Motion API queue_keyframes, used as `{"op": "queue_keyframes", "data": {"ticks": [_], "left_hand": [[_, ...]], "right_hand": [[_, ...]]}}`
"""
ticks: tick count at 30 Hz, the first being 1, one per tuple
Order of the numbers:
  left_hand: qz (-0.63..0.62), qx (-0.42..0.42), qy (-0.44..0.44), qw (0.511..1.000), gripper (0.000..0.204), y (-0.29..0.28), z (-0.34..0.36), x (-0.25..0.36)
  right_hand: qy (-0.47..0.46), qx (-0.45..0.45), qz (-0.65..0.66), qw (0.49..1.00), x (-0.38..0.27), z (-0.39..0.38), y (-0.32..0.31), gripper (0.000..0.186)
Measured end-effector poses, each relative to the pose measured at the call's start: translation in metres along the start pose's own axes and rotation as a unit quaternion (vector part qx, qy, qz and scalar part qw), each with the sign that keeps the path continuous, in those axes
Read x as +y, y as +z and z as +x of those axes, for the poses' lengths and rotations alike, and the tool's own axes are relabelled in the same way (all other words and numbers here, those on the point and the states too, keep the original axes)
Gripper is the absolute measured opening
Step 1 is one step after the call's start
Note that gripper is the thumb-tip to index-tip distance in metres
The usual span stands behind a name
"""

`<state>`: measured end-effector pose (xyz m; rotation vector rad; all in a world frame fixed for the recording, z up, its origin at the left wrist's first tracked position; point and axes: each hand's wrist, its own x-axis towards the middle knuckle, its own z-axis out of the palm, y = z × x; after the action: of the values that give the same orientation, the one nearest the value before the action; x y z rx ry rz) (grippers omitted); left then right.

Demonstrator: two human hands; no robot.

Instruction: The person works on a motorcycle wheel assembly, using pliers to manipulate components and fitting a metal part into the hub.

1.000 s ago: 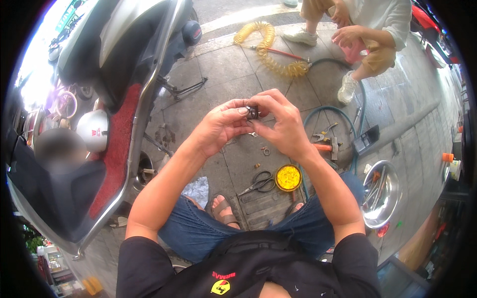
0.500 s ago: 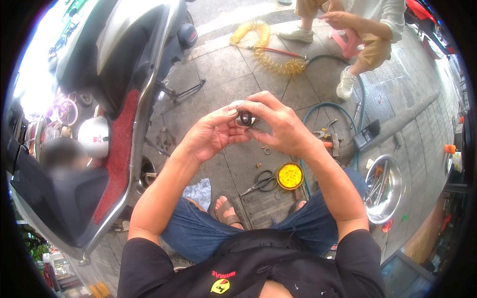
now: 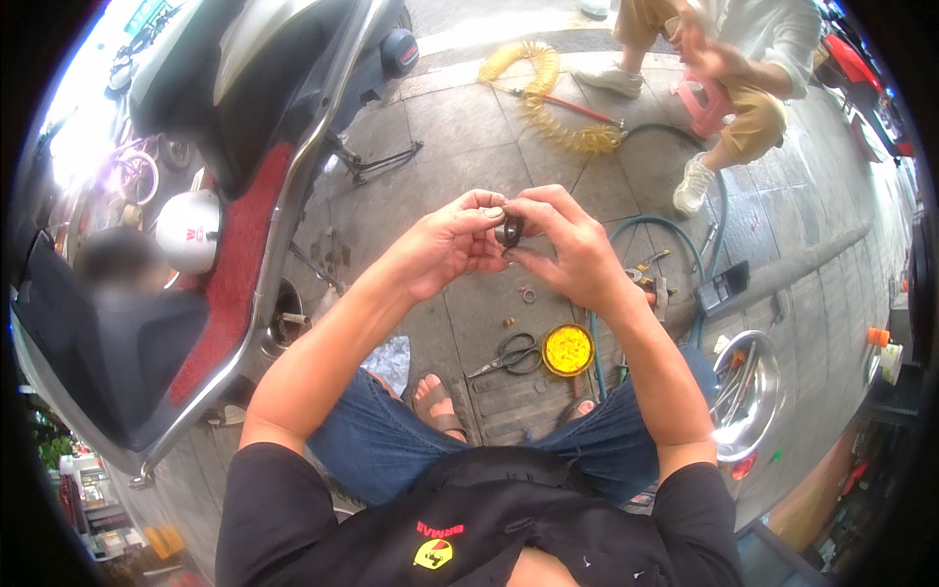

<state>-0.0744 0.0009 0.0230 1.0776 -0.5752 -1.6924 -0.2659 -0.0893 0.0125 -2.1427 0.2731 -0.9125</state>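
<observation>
Between both hands, out in front of my knees, is a small dark round metal part (image 3: 509,232), ring-like with an opening. The thumb and fingers of my left hand (image 3: 440,249) grip its left side. My right hand (image 3: 572,249) pinches it from the other side, thumb below and fingers above. Its exact kind is too small and covered to tell. On the ground beneath lie a small metal ring (image 3: 528,294), a little brass piece (image 3: 509,321) and black-handled scissors (image 3: 509,358). Beside the scissors stands a round tin of bright yellow stuff (image 3: 568,349).
A scooter (image 3: 235,254) with red floor matting stands close on my left. At right are a steel bowl (image 3: 769,401) with tools, a black tray (image 3: 724,289) and a green hose (image 3: 626,227). A coiled yellow hose (image 3: 548,108) and a person on a pink stool (image 3: 706,106) are ahead.
The round part has turned, its opening now facing more to the side. Both hands stay on it. My view has shifted slightly, and the other person's hands have moved.
</observation>
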Motion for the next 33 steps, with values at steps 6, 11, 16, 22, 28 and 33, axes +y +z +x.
{"op": "queue_keyframes", "data": {"ticks": [6,11,16,22,28,33], "left_hand": [[0.004,0.029,-0.009,1.0,0.027,0.002,0.005,-0.005],[0.039,0.025,-0.027,0.999,0.033,-0.01,0.009,-0.013],[0.002,0.023,-0.036,0.999,0.025,-0.003,0.011,-0.018],[0.027,0.012,-0.042,0.999,0.037,0.0,0.004,-0.018],[0.096,-0.013,-0.046,0.994,0.048,0.003,-0.002,-0.013],[0.071,0.005,-0.015,0.997,0.047,0.004,-0.001,-0.02]], "right_hand": [[0.008,0.013,-0.019,1.0,0.009,-0.007,0.007,0.049],[-0.006,0.027,-0.026,0.999,0.013,-0.007,0.015,0.048],[0.027,0.047,-0.016,0.998,0.01,-0.009,0.013,0.042],[0.012,0.056,-0.018,0.998,0.013,-0.007,0.015,0.039],[0.018,0.07,-0.035,0.997,0.01,-0.011,0.011,0.039],[0.024,0.069,-0.039,0.997,0.01,-0.013,0.012,0.039]]}}
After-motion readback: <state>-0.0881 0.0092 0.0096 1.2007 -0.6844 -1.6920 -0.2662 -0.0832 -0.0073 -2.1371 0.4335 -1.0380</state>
